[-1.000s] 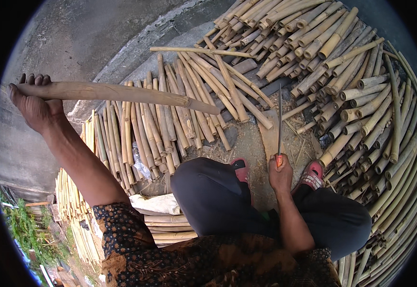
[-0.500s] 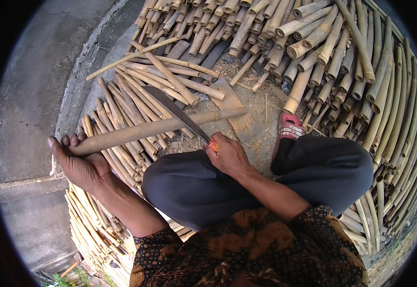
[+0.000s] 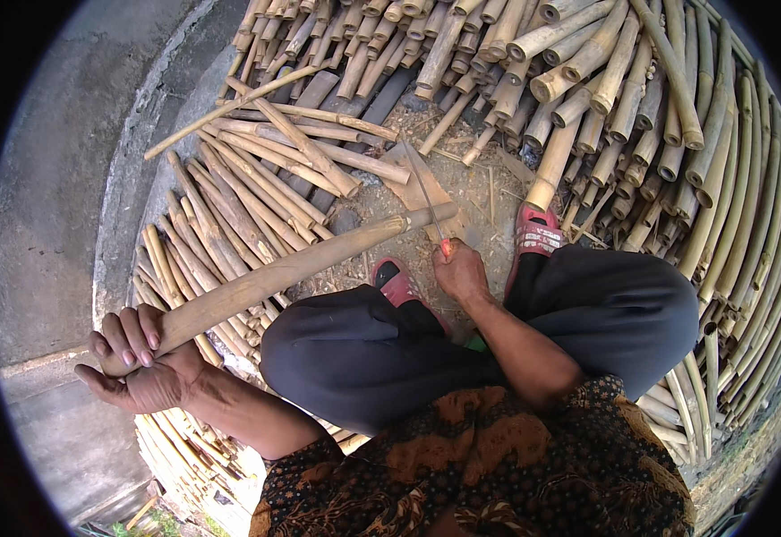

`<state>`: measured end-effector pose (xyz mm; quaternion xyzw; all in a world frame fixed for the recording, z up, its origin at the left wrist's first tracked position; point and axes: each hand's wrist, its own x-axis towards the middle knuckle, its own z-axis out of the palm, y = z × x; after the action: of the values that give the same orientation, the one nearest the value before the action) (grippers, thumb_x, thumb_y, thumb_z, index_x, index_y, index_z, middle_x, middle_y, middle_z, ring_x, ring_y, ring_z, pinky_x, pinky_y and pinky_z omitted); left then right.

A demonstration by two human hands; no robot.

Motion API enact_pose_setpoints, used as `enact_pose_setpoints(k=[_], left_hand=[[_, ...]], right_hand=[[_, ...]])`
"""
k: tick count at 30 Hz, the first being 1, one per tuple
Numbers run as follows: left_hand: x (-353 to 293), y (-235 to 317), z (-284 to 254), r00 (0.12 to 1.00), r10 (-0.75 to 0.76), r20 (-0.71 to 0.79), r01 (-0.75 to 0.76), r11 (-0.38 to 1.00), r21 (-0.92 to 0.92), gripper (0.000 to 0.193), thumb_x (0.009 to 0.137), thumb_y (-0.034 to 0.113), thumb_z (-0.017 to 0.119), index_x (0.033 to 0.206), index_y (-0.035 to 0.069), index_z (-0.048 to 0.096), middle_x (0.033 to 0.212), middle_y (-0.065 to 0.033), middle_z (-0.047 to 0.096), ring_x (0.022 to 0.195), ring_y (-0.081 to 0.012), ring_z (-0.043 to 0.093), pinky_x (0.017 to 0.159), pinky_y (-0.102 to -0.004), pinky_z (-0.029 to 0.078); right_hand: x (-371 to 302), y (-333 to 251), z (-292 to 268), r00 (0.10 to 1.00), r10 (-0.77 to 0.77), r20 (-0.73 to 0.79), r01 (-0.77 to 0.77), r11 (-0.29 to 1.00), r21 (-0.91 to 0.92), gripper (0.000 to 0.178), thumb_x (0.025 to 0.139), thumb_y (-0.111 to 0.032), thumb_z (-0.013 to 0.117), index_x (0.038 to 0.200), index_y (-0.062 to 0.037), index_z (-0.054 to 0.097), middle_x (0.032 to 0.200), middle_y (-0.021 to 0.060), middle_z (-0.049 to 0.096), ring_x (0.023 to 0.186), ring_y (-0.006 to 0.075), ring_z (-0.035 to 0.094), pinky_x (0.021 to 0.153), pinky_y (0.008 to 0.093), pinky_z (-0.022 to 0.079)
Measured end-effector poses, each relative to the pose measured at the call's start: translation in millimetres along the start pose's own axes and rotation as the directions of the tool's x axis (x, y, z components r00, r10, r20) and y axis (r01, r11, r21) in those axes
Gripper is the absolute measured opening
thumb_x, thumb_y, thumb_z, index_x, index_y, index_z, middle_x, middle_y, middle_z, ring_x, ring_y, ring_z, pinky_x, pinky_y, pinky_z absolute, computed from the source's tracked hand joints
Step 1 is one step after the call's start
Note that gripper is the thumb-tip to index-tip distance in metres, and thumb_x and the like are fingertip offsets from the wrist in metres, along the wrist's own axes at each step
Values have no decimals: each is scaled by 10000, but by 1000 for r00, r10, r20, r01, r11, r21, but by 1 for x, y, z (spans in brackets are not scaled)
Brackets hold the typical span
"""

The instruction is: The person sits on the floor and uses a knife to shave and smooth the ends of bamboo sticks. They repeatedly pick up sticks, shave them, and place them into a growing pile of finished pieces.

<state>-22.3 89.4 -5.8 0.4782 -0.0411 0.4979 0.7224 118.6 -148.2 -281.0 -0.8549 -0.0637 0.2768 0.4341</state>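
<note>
My left hand (image 3: 156,362) is closed around the near left end of a thick bamboo pole (image 3: 283,273), fingers curled over its top. The pole slants up to the right above my left knee. In my right hand (image 3: 464,273) is a machete (image 3: 421,181), gripped by its red-orange handle. Its blade is seen nearly edge-on and points away from me, crossing the pole close to its far right end. Whether the blade touches the pole I cannot tell. Under that end lies a flat brown board (image 3: 415,183) on the ground.
Loose bamboo pieces (image 3: 220,210) lie at the left beside a concrete kerb (image 3: 131,152). A tall stack of bamboo poles (image 3: 578,80) fills the far side and the right. My feet in red shoes (image 3: 538,231) rest on the chip-strewn ground between my bent knees.
The machete has moved right, from across the pole's middle toward its far end, and turned edge-on. My left hand has lowered, its fingers now wrapped over the pole, which tilts more steeply.
</note>
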Motion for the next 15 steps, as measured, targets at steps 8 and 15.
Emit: enact_pose_setpoints(k=[8, 15], left_hand=[[3, 2, -5, 956, -63, 286, 85, 994, -63, 316, 1002, 326, 579, 764, 144, 478, 614, 8, 476, 479, -92, 472, 513, -276, 438], [9, -5, -8, 944, -61, 323, 97, 991, -97, 303, 952, 269, 633, 714, 147, 491, 653, 7, 481, 519, -98, 475, 517, -250, 443]], right_hand=[[3, 4, 6, 990, -109, 83, 110, 994, -2, 289, 911, -266, 616, 1010, 2, 661, 908, 314, 692, 920, 500, 674, 812, 534, 548], [8, -9, -22, 996, -87, -4, 87, 992, 93, 314, 936, -312, 633, 974, -2, 669, 882, 294, 691, 893, 497, 669, 779, 515, 541]])
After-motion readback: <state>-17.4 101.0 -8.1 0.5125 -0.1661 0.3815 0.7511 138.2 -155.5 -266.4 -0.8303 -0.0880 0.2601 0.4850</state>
